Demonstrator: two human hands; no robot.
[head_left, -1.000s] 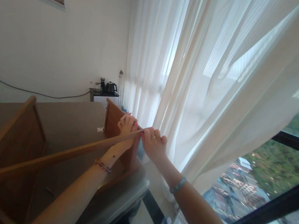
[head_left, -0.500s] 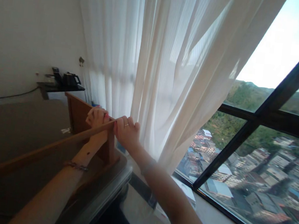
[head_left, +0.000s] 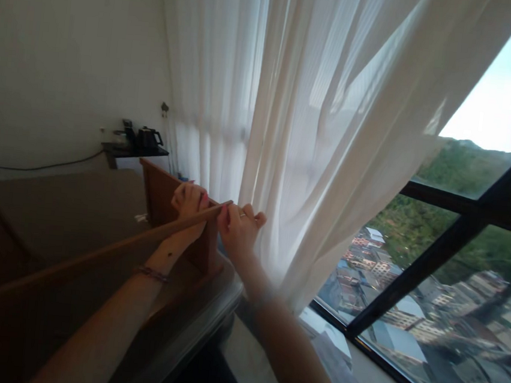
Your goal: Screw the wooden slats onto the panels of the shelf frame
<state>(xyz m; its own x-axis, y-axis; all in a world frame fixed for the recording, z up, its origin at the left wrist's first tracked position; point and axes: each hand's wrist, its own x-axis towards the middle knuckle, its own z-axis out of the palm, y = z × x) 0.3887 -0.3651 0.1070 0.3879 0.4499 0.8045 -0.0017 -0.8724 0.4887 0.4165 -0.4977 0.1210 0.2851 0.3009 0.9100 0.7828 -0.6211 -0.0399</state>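
My right hand (head_left: 240, 229), with a ring on one finger, pinches the far end of a long narrow wooden strip (head_left: 133, 241). The strip slants from the lower left up to the middle of the view. Behind it, my left hand (head_left: 188, 200) has its fingers curled at the top edge of an upright wooden panel (head_left: 158, 189); the forearm passes under the strip. Part of that hand's grip is hidden. The panel joins a wooden frame resting on a padded, light-edged surface (head_left: 208, 307).
Sheer white curtains (head_left: 282, 98) hang just beyond my hands. A dark-framed window (head_left: 444, 203) stands at the right, with papers (head_left: 327, 334) on its sill. A black kettle (head_left: 149, 138) sits on a small table at the back left, near a cord (head_left: 36, 168).
The view has turned a little to the left, so everything sits farther right. Both hands keep about the same place on the wood.
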